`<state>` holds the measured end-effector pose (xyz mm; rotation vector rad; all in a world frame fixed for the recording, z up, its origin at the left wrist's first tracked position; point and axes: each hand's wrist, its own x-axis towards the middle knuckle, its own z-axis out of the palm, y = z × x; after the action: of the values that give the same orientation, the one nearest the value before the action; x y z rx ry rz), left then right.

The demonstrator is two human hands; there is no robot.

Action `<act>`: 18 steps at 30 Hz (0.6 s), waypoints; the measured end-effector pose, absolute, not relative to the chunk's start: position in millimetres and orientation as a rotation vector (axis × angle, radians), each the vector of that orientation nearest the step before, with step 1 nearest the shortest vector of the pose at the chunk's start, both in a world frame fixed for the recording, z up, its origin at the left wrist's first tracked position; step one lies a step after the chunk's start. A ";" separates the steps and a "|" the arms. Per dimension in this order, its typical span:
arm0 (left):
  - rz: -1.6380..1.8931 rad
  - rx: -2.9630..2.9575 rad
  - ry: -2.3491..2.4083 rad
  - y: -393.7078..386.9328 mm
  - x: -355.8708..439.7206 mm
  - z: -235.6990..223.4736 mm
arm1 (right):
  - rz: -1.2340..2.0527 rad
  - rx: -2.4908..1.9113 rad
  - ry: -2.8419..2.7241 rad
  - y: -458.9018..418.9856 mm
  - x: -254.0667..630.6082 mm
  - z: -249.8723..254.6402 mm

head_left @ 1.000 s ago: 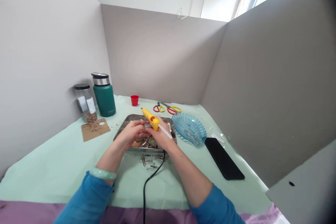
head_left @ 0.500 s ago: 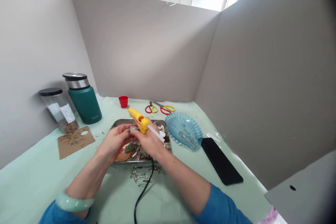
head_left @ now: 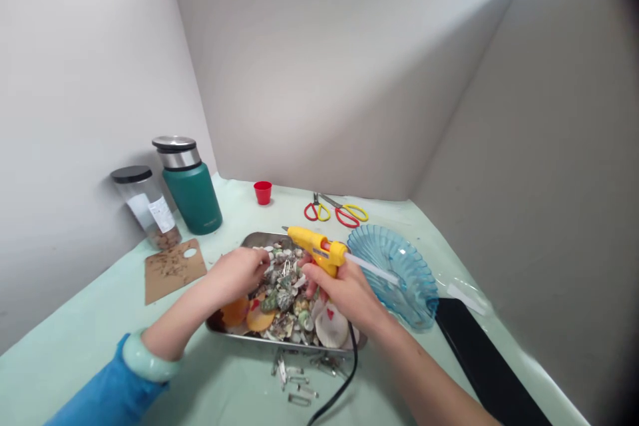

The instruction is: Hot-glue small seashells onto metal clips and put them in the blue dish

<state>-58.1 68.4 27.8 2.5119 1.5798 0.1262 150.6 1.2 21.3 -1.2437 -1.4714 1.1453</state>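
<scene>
My right hand (head_left: 347, 291) is closed round the handle of a yellow glue gun (head_left: 314, 247), whose nozzle points left over a metal tray (head_left: 249, 241). A white glue stick (head_left: 372, 269) juts from the gun's back, and its black cord (head_left: 339, 386) runs toward me. The tray is heaped with seashells (head_left: 284, 299). My left hand (head_left: 239, 271) hovers over the tray's left part, fingers curled and pinched; what they hold is too small to make out. Several metal clips (head_left: 297, 376) lie in front of the tray.
A blue shell-shaped glass dish (head_left: 399, 266) sits right of the tray, a black phone (head_left: 479, 359) beyond it. At the back are a red cup (head_left: 262, 192), scissors (head_left: 337, 212), a green flask (head_left: 190, 186), a jar (head_left: 144, 203) and cardboard (head_left: 172, 269). Grey partitions wall three sides.
The view has tilted down and shifted, showing the shells in the tray. My hands have drawn apart; the glue gun has swung to point left, more level.
</scene>
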 end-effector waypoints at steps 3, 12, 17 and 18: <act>-0.058 2.597 1.572 79.0 -54.5 16.4 | 1.132 -1.225 -1.476 -0.5 153.1 18.5; 0.003 2.628 1.392 81.1 -54.8 11.8 | 1.172 -1.243 -1.353 0.6 155.2 14.3; -0.005 2.576 1.374 72.3 -52.7 8.5 | 1.048 -1.223 -1.391 4.7 155.2 6.4; 0.005 2.561 1.378 72.2 -53.2 7.5 | 1.021 -1.206 -1.404 4.9 155.3 6.0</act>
<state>-53.2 72.2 7.5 2.5607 1.3778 0.0050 155.3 4.9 6.0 -1.2055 -1.4037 1.0206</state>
